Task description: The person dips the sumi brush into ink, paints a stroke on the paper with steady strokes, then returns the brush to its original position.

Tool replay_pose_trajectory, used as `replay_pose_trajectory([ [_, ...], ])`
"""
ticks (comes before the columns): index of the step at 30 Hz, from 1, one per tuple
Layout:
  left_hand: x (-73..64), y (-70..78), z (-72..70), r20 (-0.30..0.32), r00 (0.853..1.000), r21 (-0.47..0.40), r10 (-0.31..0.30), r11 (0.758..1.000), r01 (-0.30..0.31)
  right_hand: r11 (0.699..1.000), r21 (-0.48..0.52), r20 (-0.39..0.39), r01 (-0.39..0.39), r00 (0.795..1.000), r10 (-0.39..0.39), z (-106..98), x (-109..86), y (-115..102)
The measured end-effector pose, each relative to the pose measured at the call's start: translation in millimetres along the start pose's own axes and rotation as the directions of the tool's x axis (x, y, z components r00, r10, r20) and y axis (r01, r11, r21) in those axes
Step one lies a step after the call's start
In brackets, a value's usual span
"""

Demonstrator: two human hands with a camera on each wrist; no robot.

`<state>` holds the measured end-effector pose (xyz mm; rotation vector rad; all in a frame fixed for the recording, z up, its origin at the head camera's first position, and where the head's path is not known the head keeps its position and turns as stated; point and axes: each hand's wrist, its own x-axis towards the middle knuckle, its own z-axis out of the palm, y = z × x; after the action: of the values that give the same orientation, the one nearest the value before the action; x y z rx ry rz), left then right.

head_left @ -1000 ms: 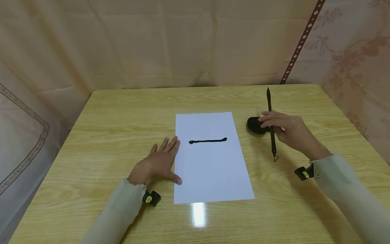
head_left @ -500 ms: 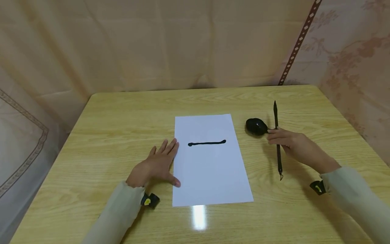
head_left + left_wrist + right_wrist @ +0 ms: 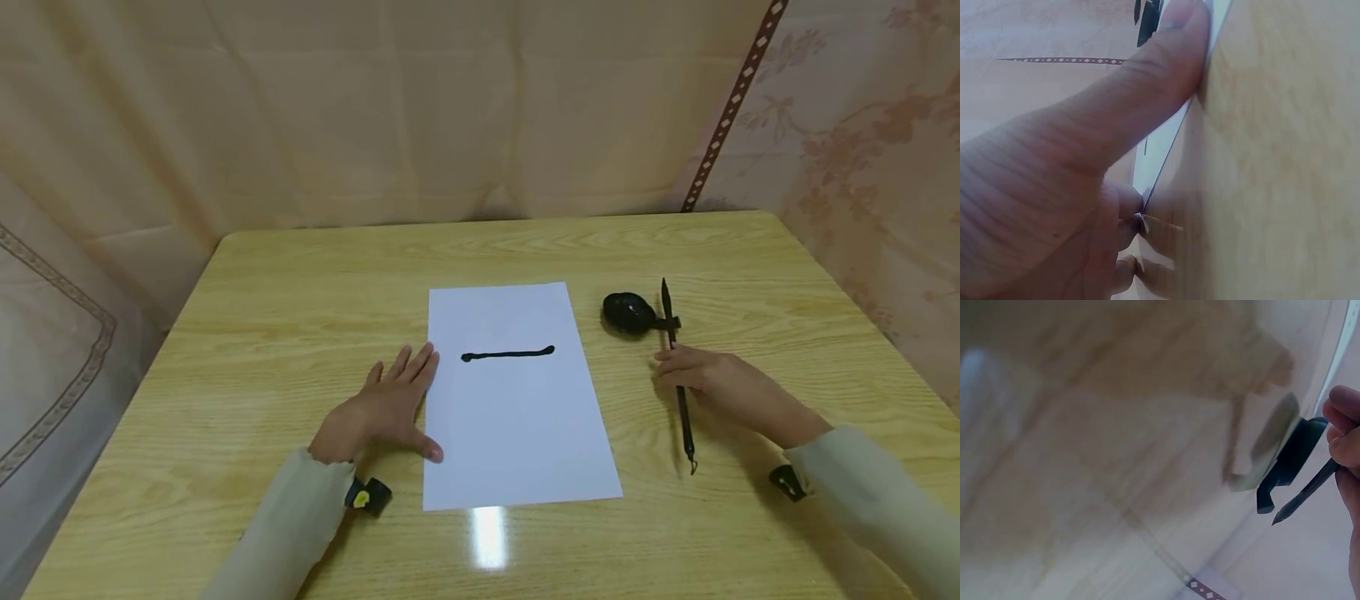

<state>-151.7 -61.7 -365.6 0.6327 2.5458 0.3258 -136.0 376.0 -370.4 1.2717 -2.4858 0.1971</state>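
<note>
A dark writing brush (image 3: pixel 684 417), pointed end away from me and hanging loop toward me, is pinched in the fingers of my right hand (image 3: pixel 723 387). It crosses over the stub of a black, rounded ink dish (image 3: pixel 628 313); whether they touch I cannot tell. The right wrist view shows the brush's pointed end (image 3: pixel 1291 509) beside the dark dish (image 3: pixel 1297 450). My left hand (image 3: pixel 382 412) lies with fingers spread at the left edge of a white paper sheet (image 3: pixel 521 442), thumb on it. One black horizontal stroke (image 3: pixel 510 354) marks the paper.
Everything lies on a wood-grain table (image 3: pixel 300 275), with a glare spot (image 3: pixel 489 537) in front of the paper. Beige curtains (image 3: pixel 337 108) hang behind it, and a patterned cloth (image 3: pixel 870 150) hangs at the right. Each wrist wears a small black device (image 3: pixel 369 497).
My right hand has drawn back toward me and lowered with the brush, uncovering the ink dish and its stub. The left hand stays at the paper's edge.
</note>
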Motion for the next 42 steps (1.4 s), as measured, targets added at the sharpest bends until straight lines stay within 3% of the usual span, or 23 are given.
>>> replay_pose_trajectory([
  [22, -1.6, 2.2, -3.3, -0.002, 1.000, 0.014, -0.010, 1.000, 0.010, 1.000, -0.023, 0.078, -0.013, 0.997, 0.015, 3.2, -0.6, -0.5],
  [33, -2.1, 1.7, -1.7, 0.007, 1.000, 0.001, -0.002, 1.000, 0.002, 0.992, 0.026, 0.198, -0.124, 0.973, 0.116, -1.3, -3.3, -4.9],
  [42, -2.4, 1.4, -2.4, 0.002, 1.000, -0.010, 0.012, 1.000, -0.012, 0.993, 0.002, 0.184, -0.117, 0.976, 0.115, -2.2, -5.4, -2.9],
])
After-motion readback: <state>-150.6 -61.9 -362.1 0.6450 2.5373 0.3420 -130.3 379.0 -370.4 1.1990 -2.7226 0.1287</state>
